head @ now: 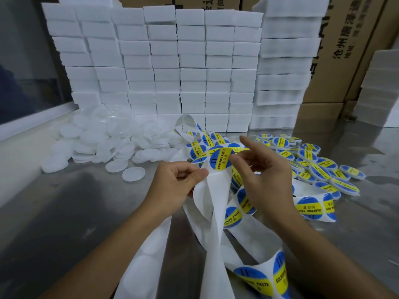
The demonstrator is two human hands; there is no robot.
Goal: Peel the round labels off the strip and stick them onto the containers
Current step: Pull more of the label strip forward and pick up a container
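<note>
1. The round sticker (220, 159) I want stands up in the middle, blue and yellow, half off the white strip (212, 190). I think the strip is bent back there so the sticker's edge pops free.
2. My right hand (266, 180) pinches the sticker's right edge with thumb and a finger, and the pointing finger sticks out straight.
3. My left hand (174, 184) pinches the strip just beside the sticker, fingers curled. I think it holds the paper tight so only the sticker lifts.
4. More strip loops down toward me on the table (64, 201).
5. Plain white tubs (121, 143) lie in a heap on the left, near my hands.
6. Tubs with stickers (323, 167) lie on the right, kept apart from the plain ones.
7. White blocks (164, 61) are stacked behind, with brown boxes (336, 50) further back.
</note>
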